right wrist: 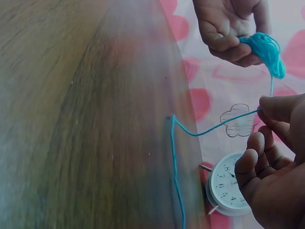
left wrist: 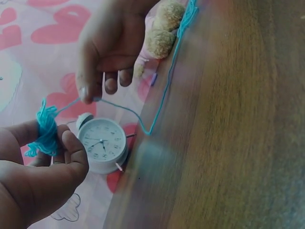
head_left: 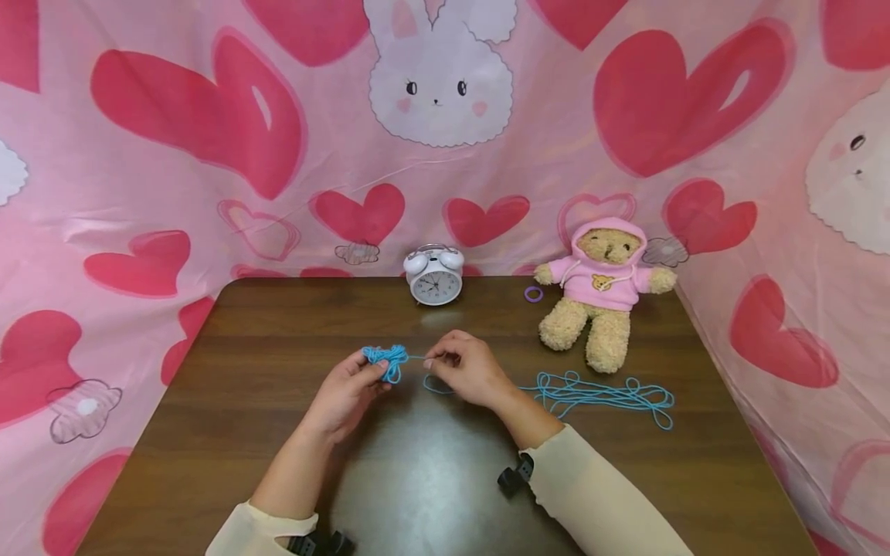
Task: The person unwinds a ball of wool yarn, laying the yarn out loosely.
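Observation:
A small bundle of blue yarn (head_left: 391,357) is gripped between the thumb and fingers of my left hand (head_left: 351,395). From the bundle a taut strand runs to my right hand (head_left: 469,367), whose thumb and index finger pinch it. Past that pinch, the strand (right wrist: 196,134) droops to the tabletop, as the right wrist view shows. It leads on to a loose, looped heap of the same yarn (head_left: 603,392) lying to the right. In the left wrist view the wound bundle (left wrist: 46,129) sticks out above and below the left fingers.
On the brown table (head_left: 229,432), a white alarm clock (head_left: 436,286) stands at the back edge. A teddy bear (head_left: 603,289) in a pink hoodie sits at the back right, with a purple ring (head_left: 533,294) beside it. Pink heart-patterned cloth (head_left: 334,139) hangs behind.

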`<state>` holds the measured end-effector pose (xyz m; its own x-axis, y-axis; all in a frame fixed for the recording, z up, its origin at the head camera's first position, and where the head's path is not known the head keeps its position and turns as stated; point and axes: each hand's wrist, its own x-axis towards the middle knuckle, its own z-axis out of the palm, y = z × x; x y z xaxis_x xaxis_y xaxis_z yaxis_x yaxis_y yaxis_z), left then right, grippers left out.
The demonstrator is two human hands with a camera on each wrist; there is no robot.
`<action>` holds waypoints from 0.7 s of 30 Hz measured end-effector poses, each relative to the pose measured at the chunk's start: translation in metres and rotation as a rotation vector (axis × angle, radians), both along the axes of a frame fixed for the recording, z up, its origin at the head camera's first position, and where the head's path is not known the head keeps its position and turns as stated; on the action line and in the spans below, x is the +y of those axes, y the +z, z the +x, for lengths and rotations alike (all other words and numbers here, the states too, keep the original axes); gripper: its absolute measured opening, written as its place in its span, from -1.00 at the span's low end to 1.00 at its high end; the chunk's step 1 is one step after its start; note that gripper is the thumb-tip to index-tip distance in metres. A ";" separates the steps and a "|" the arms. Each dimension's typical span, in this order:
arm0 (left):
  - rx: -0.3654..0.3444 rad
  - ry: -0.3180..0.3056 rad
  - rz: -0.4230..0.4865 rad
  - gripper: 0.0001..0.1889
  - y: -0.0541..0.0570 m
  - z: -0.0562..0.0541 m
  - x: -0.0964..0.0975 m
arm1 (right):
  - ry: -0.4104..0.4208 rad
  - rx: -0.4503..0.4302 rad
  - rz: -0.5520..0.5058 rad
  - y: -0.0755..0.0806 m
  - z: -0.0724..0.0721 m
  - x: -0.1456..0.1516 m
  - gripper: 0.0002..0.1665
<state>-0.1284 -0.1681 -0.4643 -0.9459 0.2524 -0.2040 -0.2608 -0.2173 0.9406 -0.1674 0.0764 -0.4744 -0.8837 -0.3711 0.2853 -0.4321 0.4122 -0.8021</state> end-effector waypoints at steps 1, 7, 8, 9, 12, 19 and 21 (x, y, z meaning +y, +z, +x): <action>0.003 0.003 0.000 -0.91 0.000 0.000 -0.001 | 0.000 -0.002 0.000 0.001 0.001 0.002 -0.95; 0.010 0.005 0.000 -0.91 -0.001 0.001 -0.005 | 0.002 -0.011 -0.033 0.005 0.006 0.011 -0.96; 0.008 0.006 0.004 -0.91 -0.002 0.001 -0.006 | 0.003 -0.009 -0.038 0.006 0.006 0.013 -0.96; 0.006 0.009 0.008 -0.92 -0.002 0.000 -0.006 | 0.003 -0.006 -0.043 0.006 0.007 0.015 -0.96; 0.005 0.012 0.018 -0.92 -0.003 -0.001 -0.007 | 0.003 0.005 -0.045 0.007 0.007 0.020 -0.97; -0.003 0.040 0.014 -0.86 -0.001 -0.002 -0.011 | -0.015 0.022 -0.046 0.007 0.009 0.032 -0.93; -0.007 0.054 0.008 -0.84 -0.001 -0.002 -0.012 | -0.019 0.023 -0.044 0.006 0.009 0.035 -0.93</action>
<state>-0.1307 -0.1802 -0.4654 -0.9566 0.2030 -0.2092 -0.2556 -0.2389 0.9368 -0.1582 0.1112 -0.4681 -0.8834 -0.3411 0.3214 -0.4433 0.3855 -0.8093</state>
